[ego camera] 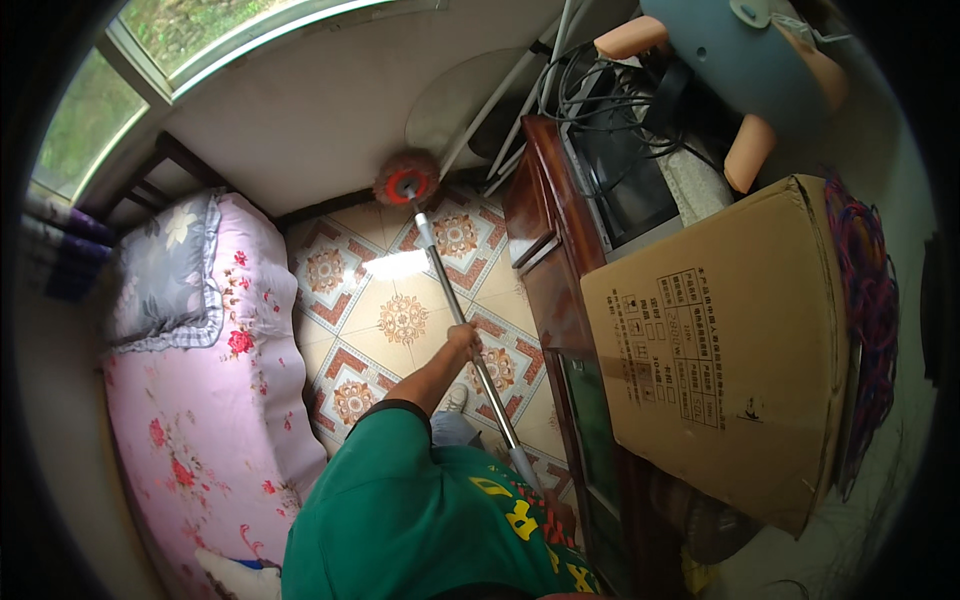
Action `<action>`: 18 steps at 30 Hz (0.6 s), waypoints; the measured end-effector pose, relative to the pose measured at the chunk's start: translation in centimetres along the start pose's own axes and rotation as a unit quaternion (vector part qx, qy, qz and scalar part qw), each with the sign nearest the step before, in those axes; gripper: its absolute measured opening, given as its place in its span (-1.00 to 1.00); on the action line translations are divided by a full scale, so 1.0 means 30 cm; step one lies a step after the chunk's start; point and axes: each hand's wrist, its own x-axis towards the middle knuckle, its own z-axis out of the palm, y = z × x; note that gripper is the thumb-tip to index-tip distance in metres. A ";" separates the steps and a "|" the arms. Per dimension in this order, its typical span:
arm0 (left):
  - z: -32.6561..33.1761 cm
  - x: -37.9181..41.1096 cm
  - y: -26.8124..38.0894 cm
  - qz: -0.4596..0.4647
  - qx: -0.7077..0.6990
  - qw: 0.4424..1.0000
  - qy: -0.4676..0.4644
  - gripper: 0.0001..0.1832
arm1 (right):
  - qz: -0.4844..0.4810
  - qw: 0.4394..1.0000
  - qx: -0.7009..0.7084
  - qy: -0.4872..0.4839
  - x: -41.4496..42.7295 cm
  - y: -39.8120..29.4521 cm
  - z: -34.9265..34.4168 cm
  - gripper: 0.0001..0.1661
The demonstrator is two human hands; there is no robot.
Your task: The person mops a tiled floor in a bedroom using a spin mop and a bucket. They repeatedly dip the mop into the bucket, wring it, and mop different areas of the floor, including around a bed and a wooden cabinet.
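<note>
My left hand (465, 341) is closed around the metal pole of a round-headed mop (450, 289). The mop's head (407, 180), a red disc with a brownish fringe, rests in the far part of the patterned tile floor (403, 319), by the foot of the wall. Its pole slants back towards my body and ends in a grey grip (523, 466) beside my green shirt. In the shade at that end, my right hand (559, 514) is mostly hidden by the shirt, so its hold is unclear. My shoe (454, 397) shows below my left forearm.
A bed (247, 405) with a pink flowered cover and a grey pillow (161, 270) lines the left side. Along the right stands a dark wooden cabinet (551, 300) bearing a printed cardboard box (720, 352), a screen (622, 165) and cables (600, 97). White poles (499, 101) lean in the corner.
</note>
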 end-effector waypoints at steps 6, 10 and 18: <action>-0.182 -0.005 -0.013 -0.066 0.007 0.993 0.097 -0.70 | -0.196 0.980 0.029 0.006 -0.017 -0.175 -0.135 -0.45; -0.228 0.017 0.038 -0.047 -0.067 0.993 0.089 -0.73 | -0.235 0.971 0.006 0.046 -0.044 -0.481 -0.315 -0.47; -0.065 -0.157 0.545 0.055 -0.255 0.962 -0.081 -0.81 | -0.584 0.799 -0.041 0.139 0.019 -1.027 -0.561 -0.67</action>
